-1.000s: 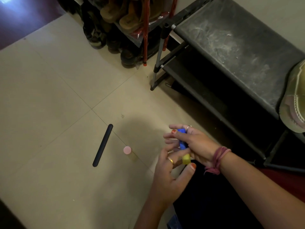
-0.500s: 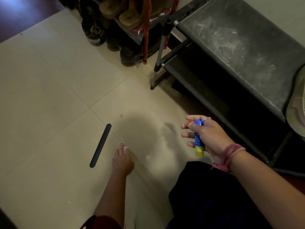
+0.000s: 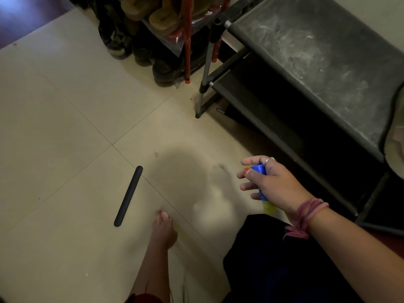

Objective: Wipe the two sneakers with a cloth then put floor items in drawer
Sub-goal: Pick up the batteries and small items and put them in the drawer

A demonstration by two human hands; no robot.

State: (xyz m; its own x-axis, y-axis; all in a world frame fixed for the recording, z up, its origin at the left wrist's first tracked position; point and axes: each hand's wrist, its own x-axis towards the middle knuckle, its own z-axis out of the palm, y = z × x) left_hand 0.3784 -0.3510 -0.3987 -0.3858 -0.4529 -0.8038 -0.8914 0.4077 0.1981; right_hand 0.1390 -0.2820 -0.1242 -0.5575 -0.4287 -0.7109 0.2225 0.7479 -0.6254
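My right hand is closed around a blue and yellow tube, held upright just above the floor in front of the dark shoe rack. My left hand is down on the tiled floor with its fingertips bunched around a small pink-capped item, which is mostly hidden under the fingers. A slim black stick lies on the floor just left of that hand. A pale sneaker rests on the rack's top shelf at the right edge, only partly in view.
The dark two-tier shoe rack with a dusty top fills the right side. Behind it stands a second rack with tan sandals and dark shoes at its foot. My dark-clothed knee is at the bottom.
My left hand let go of the tube and dropped to the floor onto the pink-capped item. My right hand kept the tube and shifted slightly right.
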